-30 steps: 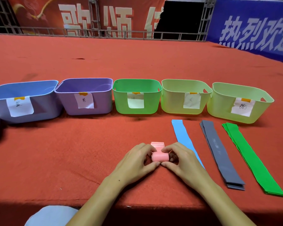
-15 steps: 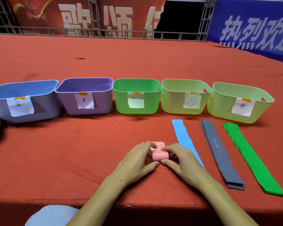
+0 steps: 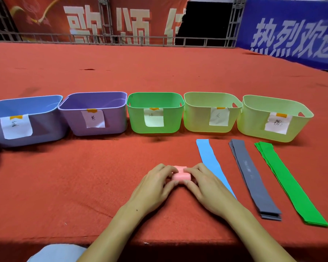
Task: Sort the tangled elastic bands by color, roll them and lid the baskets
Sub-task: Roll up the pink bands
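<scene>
Head view: hands (image 3: 180, 188) pinch pink roll (image 3: 181, 176); basket labels (image 3: 153, 117) illegible.

A pink elastic band (image 3: 181, 176), rolled nearly whole into a tight cylinder, lies pinched between both hands' fingertips; its short flat tail pokes out just beyond the grip.

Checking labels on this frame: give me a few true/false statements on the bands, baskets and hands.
1. Both hands, left hand and right hand, hold the pink band. True.
2. The gray bands lie between the blue band and the green bands. True.
3. Four baskets stand in the row. False: five.
4. The purple basket has a lid on. False: it is open.
</scene>
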The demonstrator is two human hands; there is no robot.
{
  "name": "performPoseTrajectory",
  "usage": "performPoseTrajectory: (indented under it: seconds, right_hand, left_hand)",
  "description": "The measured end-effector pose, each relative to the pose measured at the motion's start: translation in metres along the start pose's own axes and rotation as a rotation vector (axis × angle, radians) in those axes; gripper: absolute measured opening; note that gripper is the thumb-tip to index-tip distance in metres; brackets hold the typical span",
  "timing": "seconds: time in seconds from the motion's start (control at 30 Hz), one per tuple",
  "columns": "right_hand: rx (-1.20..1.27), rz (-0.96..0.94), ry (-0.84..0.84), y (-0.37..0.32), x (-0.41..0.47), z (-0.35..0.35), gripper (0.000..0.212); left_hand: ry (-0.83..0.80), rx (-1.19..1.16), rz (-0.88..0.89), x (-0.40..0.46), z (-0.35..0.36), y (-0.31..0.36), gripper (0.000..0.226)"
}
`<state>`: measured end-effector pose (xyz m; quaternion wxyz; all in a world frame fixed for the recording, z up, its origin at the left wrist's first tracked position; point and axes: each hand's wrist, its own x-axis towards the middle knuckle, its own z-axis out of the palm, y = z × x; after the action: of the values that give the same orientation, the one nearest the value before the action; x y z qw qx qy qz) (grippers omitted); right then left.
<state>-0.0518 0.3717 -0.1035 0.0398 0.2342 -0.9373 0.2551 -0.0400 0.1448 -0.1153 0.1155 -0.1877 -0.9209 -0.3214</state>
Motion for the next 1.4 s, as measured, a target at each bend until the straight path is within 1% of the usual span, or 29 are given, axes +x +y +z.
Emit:
performPoseTrajectory:
  seconds: [0.13, 0.33, 0.43, 0.53, 0.6, 0.67, 0.8, 0.97, 1.03, 1.13, 1.2, 1.3, 1.4]
  right_hand:
    - [-0.002, -0.027, 0.015, -0.001, -0.002, -0.001, 0.048]
    - [-0.020, 0.019, 0.035, 0.000, 0.003, 0.000, 0.039]
    - [-0.066, 0.048, 0.020, -0.001, 0.006, 0.001, 0.039]
    - [-0.103, 0.091, 0.002, -0.003, 0.010, 0.002, 0.040]
    - [-0.121, 0.109, -0.010, -0.004, 0.013, 0.003, 0.040]
    - [-0.140, 0.124, -0.014, -0.005, 0.015, 0.004, 0.041]
    - [-0.155, 0.157, -0.017, -0.005, 0.018, 0.004, 0.052]
    - [-0.152, 0.141, -0.014, -0.007, 0.019, 0.002, 0.069]
    - [-0.135, 0.119, 0.009, -0.007, 0.019, 0.003, 0.065]
    - [-0.128, 0.102, 0.046, -0.002, 0.023, 0.004, 0.049]
    - [-0.123, 0.106, 0.051, 0.001, 0.027, 0.003, 0.043]
    - [-0.120, 0.119, 0.038, 0.002, 0.031, 0.001, 0.039]
    - [-0.149, 0.131, 0.012, 0.001, 0.035, 0.001, 0.037]
  left_hand:
    - [-0.010, 0.003, -0.059, 0.005, 0.000, 0.001, 0.030]
    - [-0.011, 0.028, -0.110, 0.011, 0.004, 0.002, 0.037]
    - [0.021, 0.023, -0.106, 0.010, 0.004, 0.004, 0.038]
    - [0.038, 0.013, -0.072, 0.008, 0.003, 0.004, 0.030]
    - [0.028, 0.034, -0.056, 0.007, 0.003, 0.004, 0.034]
    - [0.024, 0.053, -0.077, 0.009, 0.005, 0.002, 0.039]
    - [0.011, 0.050, -0.122, 0.017, 0.006, -0.003, 0.039]
    - [-0.080, 0.091, -0.140, 0.037, -0.001, -0.013, 0.035]
    - [-0.111, 0.115, -0.134, 0.042, -0.004, -0.016, 0.037]
    - [-0.147, 0.151, -0.124, 0.044, -0.005, -0.016, 0.039]
    - [-0.161, 0.197, -0.114, 0.043, -0.004, -0.013, 0.040]
    - [-0.146, 0.274, -0.112, 0.042, -0.002, -0.009, 0.042]
    - [-0.107, 0.277, -0.123, 0.040, 0.000, -0.007, 0.046]
